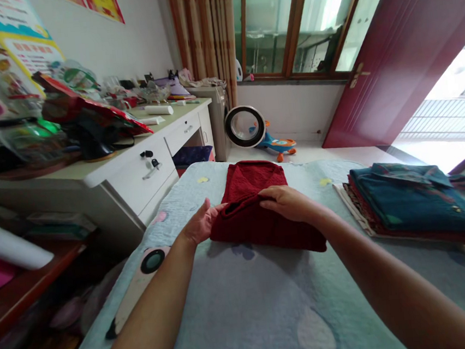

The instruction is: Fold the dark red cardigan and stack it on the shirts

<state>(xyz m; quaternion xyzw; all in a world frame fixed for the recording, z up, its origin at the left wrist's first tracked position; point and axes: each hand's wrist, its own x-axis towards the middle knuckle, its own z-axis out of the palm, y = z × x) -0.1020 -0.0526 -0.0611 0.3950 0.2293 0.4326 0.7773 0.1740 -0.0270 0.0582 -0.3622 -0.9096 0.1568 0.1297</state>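
A dark red garment [262, 224] lies partly folded on the light blue bedspread [245, 305]. Its near part is doubled over into a thick fold, and a narrower flat part stretches away toward the far edge of the bed. My left hand [202, 222] grips the left end of the fold, its thumb raised and its fingertips partly hidden in the cloth. On top of the fold, toward its right, my right hand [286, 199] is closed on the upper edge, fingers bent over the fabric.
To the right sits a stack of folded clothes [420, 200], a teal one on top. A cluttered white desk [134, 178] runs along the left. Beyond the bed are a washing machine with its round door [245, 126] open, a blue-and-orange ride-on toy [276, 143] and a red door [384, 44].
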